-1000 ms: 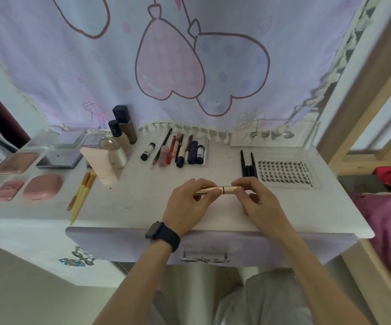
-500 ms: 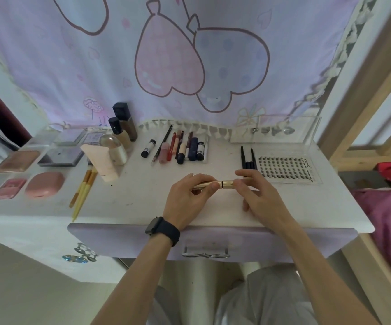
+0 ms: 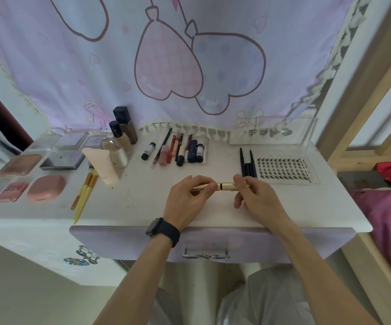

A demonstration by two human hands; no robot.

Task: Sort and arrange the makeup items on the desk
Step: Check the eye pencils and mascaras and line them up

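Both hands hold a slim gold makeup tube [image 3: 222, 186] level above the middle of the white desk [image 3: 143, 198]. My left hand [image 3: 187, 198], with a black watch on the wrist, grips its left end. My right hand [image 3: 258, 198] pinches its right end, next to a thin dark band on the tube. Behind the hands lies a row of lip pencils and small tubes [image 3: 180, 150]. Three black liner pens [image 3: 248, 163] lie to the right, beside a clear tray of false lashes [image 3: 286, 170].
At the left are foundation bottles [image 3: 124, 130], a pale squeeze tube [image 3: 103, 165], yellow brushes [image 3: 84, 195], a pink case [image 3: 46, 187] and several compacts [image 3: 18, 164]. A clear acrylic box [image 3: 274, 132] stands at the back right. A wooden bed frame [image 3: 363, 113] borders the desk's right side.
The hands have drifted slightly right and away from me with the gold tube; the grip at both ends is the same.
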